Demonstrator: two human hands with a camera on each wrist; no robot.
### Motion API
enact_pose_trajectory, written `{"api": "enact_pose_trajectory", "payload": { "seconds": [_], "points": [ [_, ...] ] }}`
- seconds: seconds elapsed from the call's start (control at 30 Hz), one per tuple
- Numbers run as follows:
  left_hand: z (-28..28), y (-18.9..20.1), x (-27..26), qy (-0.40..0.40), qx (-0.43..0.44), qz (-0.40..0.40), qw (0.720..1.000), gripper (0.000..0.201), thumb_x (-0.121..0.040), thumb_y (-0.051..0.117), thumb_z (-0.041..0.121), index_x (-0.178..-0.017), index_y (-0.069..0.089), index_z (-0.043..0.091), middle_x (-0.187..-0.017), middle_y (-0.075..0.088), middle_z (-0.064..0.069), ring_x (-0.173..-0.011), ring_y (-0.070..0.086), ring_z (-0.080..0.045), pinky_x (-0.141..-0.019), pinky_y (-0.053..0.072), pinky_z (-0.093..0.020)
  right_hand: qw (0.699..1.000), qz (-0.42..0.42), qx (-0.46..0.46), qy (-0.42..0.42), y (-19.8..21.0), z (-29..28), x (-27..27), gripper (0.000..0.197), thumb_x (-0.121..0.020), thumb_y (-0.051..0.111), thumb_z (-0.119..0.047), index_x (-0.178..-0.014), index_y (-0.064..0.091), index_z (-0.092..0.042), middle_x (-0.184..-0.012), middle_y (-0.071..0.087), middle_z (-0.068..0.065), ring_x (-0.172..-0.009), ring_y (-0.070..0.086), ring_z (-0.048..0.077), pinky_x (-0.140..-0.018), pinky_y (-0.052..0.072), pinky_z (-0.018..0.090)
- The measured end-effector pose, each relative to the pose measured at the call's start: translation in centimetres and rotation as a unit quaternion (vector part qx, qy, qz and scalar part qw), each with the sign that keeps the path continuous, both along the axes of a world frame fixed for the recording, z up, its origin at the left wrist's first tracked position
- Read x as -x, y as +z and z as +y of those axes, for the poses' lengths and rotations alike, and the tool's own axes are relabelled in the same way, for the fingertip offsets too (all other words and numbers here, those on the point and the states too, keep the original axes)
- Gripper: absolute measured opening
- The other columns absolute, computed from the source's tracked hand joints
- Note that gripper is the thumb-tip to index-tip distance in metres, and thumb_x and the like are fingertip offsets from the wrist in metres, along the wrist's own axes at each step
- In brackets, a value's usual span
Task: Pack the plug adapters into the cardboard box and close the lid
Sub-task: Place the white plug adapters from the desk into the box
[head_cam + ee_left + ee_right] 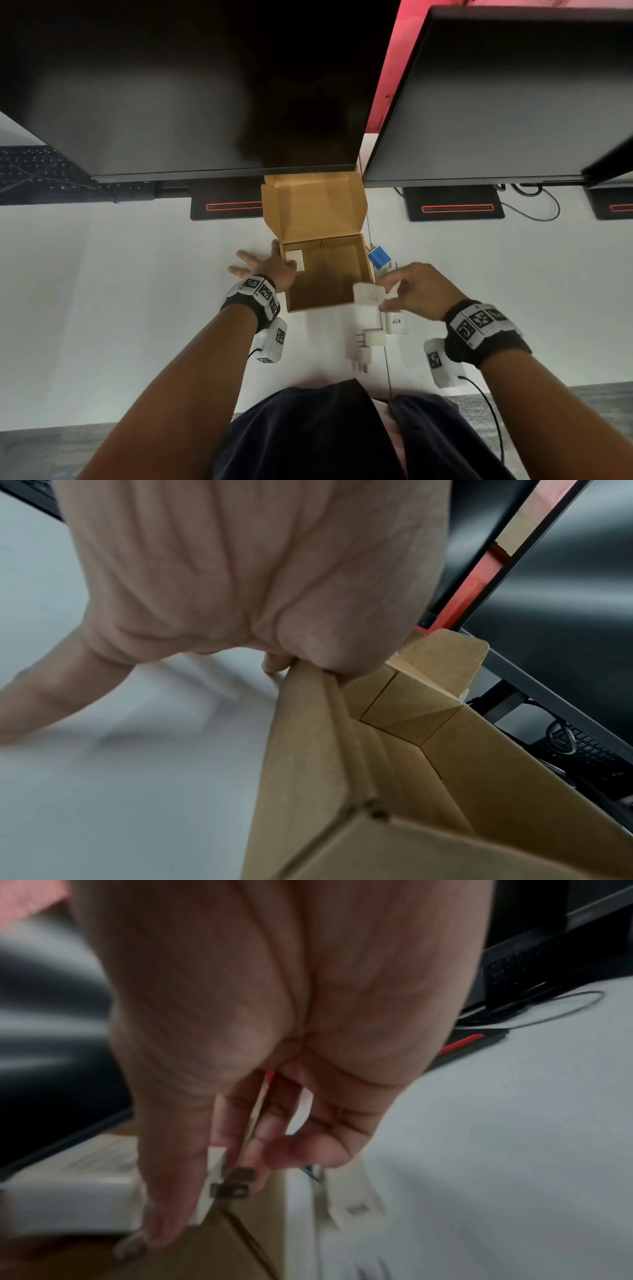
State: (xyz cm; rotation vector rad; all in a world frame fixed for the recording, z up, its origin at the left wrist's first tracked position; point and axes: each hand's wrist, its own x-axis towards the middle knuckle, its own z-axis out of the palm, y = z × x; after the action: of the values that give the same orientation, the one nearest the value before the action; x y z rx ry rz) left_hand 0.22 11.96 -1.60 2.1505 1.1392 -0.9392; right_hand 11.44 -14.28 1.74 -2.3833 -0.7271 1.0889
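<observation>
Left hand [263,270] hooks cardboard box [329,274] wall; right hand [414,291] pinches white plug adapter [368,293]. Best: set flat beside packed adapter [295,258].

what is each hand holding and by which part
Right hand pinches a white adapter by its body; left hand grips the box at its left wall.

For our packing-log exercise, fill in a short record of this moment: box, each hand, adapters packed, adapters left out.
box: cardboard box, lid up, on the desk
left hand: holds the box's left wall, thumb over the rim
right hand: pinches the held adapter over the box's near right corner
in box: packed adapter, far left corner
left out: blue adapter right of box; three loose white adapters
</observation>
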Motion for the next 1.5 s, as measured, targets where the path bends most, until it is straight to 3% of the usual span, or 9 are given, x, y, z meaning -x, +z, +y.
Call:
{"api": "enact_pose_trajectory", "payload": {
  "seconds": [0.2, 0.33, 0.57, 0.77, 0.87, 1.07, 1.2, 1.33, 1.5],
  "points": [
    [0.1, -0.4, 0.1, 0.002, 0.002, -0.002, 1.0, 0.068, -0.108, 0.029, 0.052, -0.166, -0.004, 0.036, -0.166, -0.021, -0.033, -0.152, -0.023, -0.055, -0.122, -0.003, -0.071, 0.995, -0.093, 0.03, -0.015, -0.6, 6.5, 1.3, 0.027, -0.074, 0.083, -0.04, -0.083, 0.075, -0.016, -0.084, 0.066, 0.002, -0.082, 0.057, 0.012, -0.059, 0.044, 0.02],
    [0.2, -0.3, 0.1, 0.013, 0.009, -0.009, 1.0, 0.069, -0.107, 0.029, 0.054, -0.165, -0.004, 0.038, -0.166, -0.024, -0.032, -0.15, -0.02, -0.06, -0.122, 0.001, -0.071, 0.991, -0.127, 0.036, -0.012, -2.8, 10.2, 3.1, 0.033, -0.089, 0.07, -0.037, -0.069, 0.054, -0.015, -0.069, 0.055, 0.0, -0.07, 0.057, 0.019, -0.06, 0.046, 0.026],
    [0.5, -1.3, 0.0, 0.011, 0.008, -0.003, 1.0, 0.072, -0.105, 0.03, 0.055, -0.165, -0.007, 0.038, -0.164, -0.027, -0.035, -0.148, -0.023, -0.062, -0.121, -0.006, -0.071, 0.997, -0.073, -0.037, 0.012, -5.3, 12.0, 3.9, 0.027, -0.088, 0.071, -0.039, -0.094, 0.071, -0.013, -0.085, 0.069, 0.002, -0.079, 0.064, 0.019, -0.081, 0.058, 0.036],
    [0.5, -1.4, -0.3, 0.028, 0.016, -0.003, 0.999, 0.086, -0.096, 0.033, 0.075, -0.164, -0.008, 0.042, -0.163, -0.03, -0.033, -0.148, -0.025, -0.062, -0.121, -0.006, -0.071, 0.995, 0.03, -0.074, 0.06, -5.1, 10.9, 3.7, 0.036, -0.091, 0.066, -0.02, -0.126, 0.062, -0.024, -0.121, 0.068, -0.002, -0.109, 0.063, 0.019, -0.096, 0.055, 0.037],
    [0.4, -1.0, -0.3, 0.041, 0.01, -0.008, 0.999, 0.096, -0.087, 0.039, 0.086, -0.164, 0.0, 0.043, -0.166, -0.025, -0.031, -0.15, -0.021, -0.06, -0.123, -0.001, -0.07, 0.992, 0.037, -0.118, 0.026, -3.8, 10.3, 3.2, 0.034, -0.095, 0.062, -0.013, -0.127, 0.064, -0.021, -0.115, 0.071, -0.001, -0.101, 0.064, 0.012, -0.087, 0.052, 0.023],
    [0.6, -0.6, -1.4, 0.104, 0.008, -0.031, 0.994, 0.112, -0.072, 0.064, 0.086, -0.161, 0.018, 0.036, -0.169, -0.014, -0.029, -0.153, -0.013, -0.057, -0.123, 0.008, -0.07, 0.964, -0.06, -0.199, -0.166, -0.9, 7.6, 0.2, 0.012, -0.092, 0.068, -0.016, -0.099, 0.076, -0.021, -0.084, 0.072, -0.006, -0.074, 0.066, 0.011, -0.074, 0.054, 0.023],
    [0.0, -1.4, -1.5, 0.097, -0.019, -0.031, 0.995, 0.117, -0.073, 0.067, 0.081, -0.163, 0.01, 0.032, -0.167, -0.013, -0.035, -0.153, -0.014, -0.059, -0.121, 0.006, -0.073, 0.96, -0.14, -0.093, -0.225, -2.0, 4.7, -2.3, 0.004, -0.087, 0.07, -0.018, -0.09, 0.07, -0.016, -0.088, 0.072, 0.004, -0.077, 0.065, 0.021, -0.075, 0.055, 0.032],
    [0.3, -2.0, -1.7, 0.098, -0.014, -0.033, 0.995, 0.113, -0.076, 0.069, 0.078, -0.162, 0.012, 0.032, -0.166, -0.014, -0.036, -0.151, -0.015, -0.062, -0.12, 0.008, -0.075, 0.974, -0.109, 0.136, -0.144, -4.9, 1.6, -2.4, 0.046, -0.081, 0.076, -0.044, -0.116, 0.058, -0.021, -0.113, 0.062, 0.009, -0.096, 0.062, 0.027, -0.082, 0.055, 0.039],
    [0.3, -2.2, -1.5, 0.107, -0.018, -0.039, 0.993, 0.111, -0.075, 0.07, 0.078, -0.161, 0.016, 0.032, -0.166, -0.016, -0.036, -0.15, -0.015, -0.064, -0.12, 0.008, -0.074, 0.973, -0.091, 0.099, -0.189, -5.9, 0.7, -0.9, 0.045, -0.082, 0.077, -0.035, -0.118, 0.057, -0.018, -0.109, 0.067, 0.01, -0.09, 0.06, 0.025, -0.08, 0.053, 0.037]
  ]
}}
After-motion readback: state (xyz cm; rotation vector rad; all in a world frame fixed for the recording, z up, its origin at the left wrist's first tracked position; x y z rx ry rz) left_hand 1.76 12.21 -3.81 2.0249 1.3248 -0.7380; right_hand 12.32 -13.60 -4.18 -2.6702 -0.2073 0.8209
